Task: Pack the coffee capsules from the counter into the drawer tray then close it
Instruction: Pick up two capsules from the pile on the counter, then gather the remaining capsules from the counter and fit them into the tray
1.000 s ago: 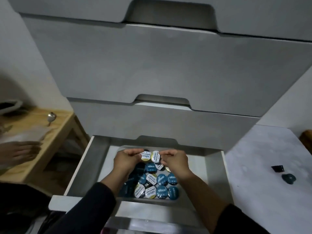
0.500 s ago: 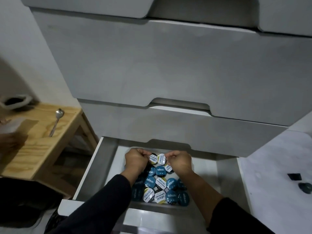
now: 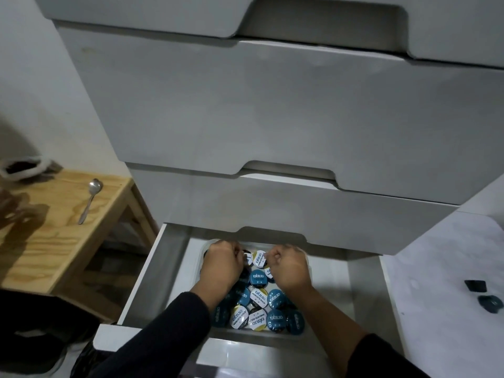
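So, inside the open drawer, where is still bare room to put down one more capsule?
The tray is crowded: coffee capsules fill it, with the left hand and right hand over its far end. Bare drawer floor lies left of the tray toward the left wall, and right of it toward the right wall.

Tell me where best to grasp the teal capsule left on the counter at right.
Pinch the teal capsule across its round sides, coming from above: it lies alone on the flat counter, beside the dark capsule, with open space around it.
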`<state>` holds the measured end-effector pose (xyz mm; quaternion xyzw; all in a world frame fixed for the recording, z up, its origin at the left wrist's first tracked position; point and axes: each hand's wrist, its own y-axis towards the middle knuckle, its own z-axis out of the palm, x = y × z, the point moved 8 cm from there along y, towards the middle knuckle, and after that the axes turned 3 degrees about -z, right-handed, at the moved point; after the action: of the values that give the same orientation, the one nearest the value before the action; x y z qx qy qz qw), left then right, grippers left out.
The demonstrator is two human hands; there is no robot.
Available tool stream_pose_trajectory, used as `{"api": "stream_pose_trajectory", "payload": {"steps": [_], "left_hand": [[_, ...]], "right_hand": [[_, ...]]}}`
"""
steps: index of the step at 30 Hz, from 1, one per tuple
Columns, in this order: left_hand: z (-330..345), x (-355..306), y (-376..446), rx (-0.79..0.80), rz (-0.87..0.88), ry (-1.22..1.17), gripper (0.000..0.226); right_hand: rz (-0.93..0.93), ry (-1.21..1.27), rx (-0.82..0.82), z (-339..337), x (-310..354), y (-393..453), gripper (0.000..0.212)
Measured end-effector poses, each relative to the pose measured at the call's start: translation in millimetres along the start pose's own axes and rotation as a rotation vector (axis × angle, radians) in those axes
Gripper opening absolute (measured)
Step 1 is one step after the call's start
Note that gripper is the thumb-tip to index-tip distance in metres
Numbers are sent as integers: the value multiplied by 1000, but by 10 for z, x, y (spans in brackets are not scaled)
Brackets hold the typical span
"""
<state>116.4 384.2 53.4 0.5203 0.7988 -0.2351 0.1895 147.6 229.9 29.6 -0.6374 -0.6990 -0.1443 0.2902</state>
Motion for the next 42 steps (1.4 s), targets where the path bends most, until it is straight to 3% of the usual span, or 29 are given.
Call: {"api": "stream_pose_trajectory", "payload": {"steps": [7,12,20,25,28,29,33,37,42], "left_hand": [[1,-221,-335,-47,188,235,44],[-85,-401,-612,-254,314,297,39],[138,-923,-1002,-256,417,303,38],[388,-1574,-1219,-171,489,223,51],[493,-1795,-1288,-143,560,149,48],[560,-1942,-1331,-147,585,137,47],[1058,-2557,-1437,-41,605,50,49],[1672,-3087,-1418,1,629,64,46],[2454,-3398,-1262,146,565,99,46]], "right_hand": [[-287,-293,-3,14,285,-320,41],[-298,-384,-151,-142,281,-543,43],[-294,-375,-359,-732,-24,-859,50],[-218,-398,-402,-1245,-544,-937,49],[-145,-422,-454,-1482,-714,-948,73],[-141,-438,-491,-1598,-860,-967,72],[-251,-517,-672,-2019,-1561,-1037,22],[-254,-715,-539,-2281,-2317,-909,10],[-19,-374,-428,-2408,-3375,-722,28]]}}
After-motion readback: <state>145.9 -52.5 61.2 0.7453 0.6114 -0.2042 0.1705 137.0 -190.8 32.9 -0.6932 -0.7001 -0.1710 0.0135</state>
